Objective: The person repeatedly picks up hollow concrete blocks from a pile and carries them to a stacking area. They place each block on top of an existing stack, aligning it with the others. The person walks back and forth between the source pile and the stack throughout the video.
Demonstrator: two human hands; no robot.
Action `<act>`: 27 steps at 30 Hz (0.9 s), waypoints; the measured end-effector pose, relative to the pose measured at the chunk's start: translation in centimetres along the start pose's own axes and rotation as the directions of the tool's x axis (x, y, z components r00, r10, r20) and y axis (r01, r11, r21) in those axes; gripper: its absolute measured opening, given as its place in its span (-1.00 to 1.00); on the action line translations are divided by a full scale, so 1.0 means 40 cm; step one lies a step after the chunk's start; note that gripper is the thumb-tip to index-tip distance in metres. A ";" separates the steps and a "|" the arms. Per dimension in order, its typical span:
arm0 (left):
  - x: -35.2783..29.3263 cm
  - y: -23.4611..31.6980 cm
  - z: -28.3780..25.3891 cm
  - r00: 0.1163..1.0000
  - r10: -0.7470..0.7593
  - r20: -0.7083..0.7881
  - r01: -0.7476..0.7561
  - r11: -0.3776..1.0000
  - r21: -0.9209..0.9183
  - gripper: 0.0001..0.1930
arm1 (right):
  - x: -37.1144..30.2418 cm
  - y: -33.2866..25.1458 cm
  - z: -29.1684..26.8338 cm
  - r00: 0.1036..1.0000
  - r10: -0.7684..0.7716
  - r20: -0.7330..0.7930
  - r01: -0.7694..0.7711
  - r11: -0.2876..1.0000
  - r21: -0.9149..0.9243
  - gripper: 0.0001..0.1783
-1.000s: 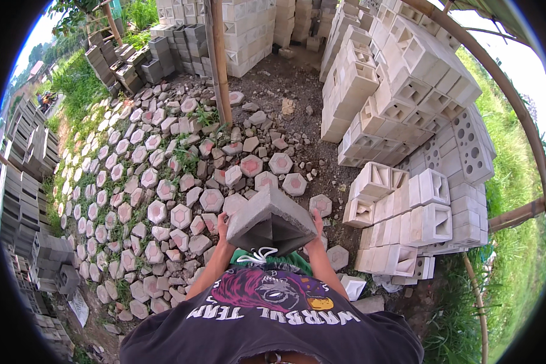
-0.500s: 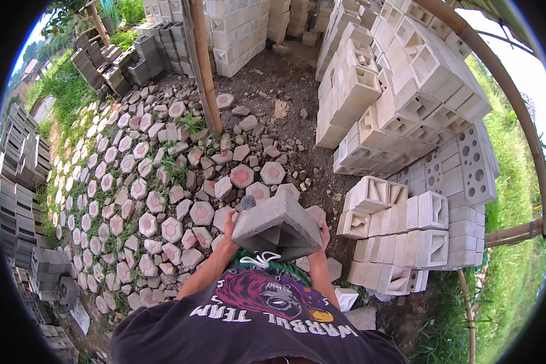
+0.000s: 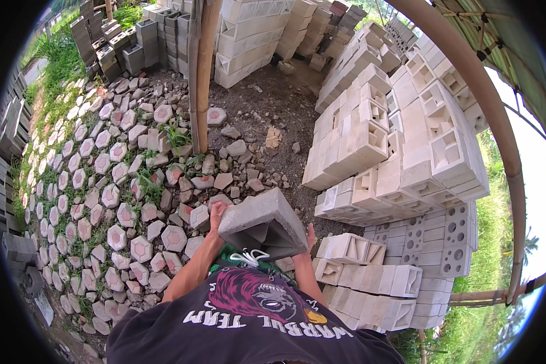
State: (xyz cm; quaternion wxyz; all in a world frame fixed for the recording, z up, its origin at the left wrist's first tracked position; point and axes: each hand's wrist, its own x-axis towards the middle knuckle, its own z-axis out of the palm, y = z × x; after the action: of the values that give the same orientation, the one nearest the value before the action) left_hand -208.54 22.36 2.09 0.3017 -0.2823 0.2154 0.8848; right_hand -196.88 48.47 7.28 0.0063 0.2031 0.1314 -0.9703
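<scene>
A gray concrete block (image 3: 262,223) hangs between 2 bare hands in a yard of stacked masonry, seen as I follow from my remote station. The block lies directly between the left hand (image 3: 218,213) and the right hand (image 3: 308,244), just beyond the green shorts (image 3: 223,258) and white drawstring (image 3: 247,257). Neither hand is nearer, for both are at its sides. I see left fingers curled at the upper left edge, while the right ones stand straight beside the lower right corner; that palm is hidden, and I cannot tell how firmly it presses. The 2 hands stand apart by the block's width, holding it. It sits at an angle, its hollow face turned toward the dark shirt (image 3: 249,312); foreshortening keeps me from telling its long axis. That hollow shows me shaded, sloping inner walls. At right, stacked pale blocks (image 3: 346,148) bear open recesses; hexagonal pavers (image 3: 117,238) lie left of a wooden post (image 3: 202,79).
</scene>
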 end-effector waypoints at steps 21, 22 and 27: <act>0.427 -0.021 0.139 0.914 0.165 -0.371 -0.282 0.916 -0.287 -0.50 | 0.696 -0.303 0.068 0.887 0.352 -0.299 -0.436 0.850 -0.294 -0.11; 0.461 -0.043 0.148 0.906 0.150 -0.397 -0.285 0.907 -0.308 -0.51 | 0.736 -0.330 0.048 0.879 0.355 -0.319 -0.448 0.844 -0.295 -0.12; 0.601 -0.125 0.252 0.867 0.144 -0.477 -0.330 0.883 -0.333 -0.53 | 0.876 -0.506 -0.023 0.837 0.345 -0.425 -0.480 0.836 -0.266 -0.31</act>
State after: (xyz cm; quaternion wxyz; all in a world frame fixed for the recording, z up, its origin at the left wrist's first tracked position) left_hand -224.84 41.45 -6.56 0.0670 -0.5009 0.1241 0.8539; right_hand -229.98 69.71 -2.28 0.2322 0.3962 0.2590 -0.8497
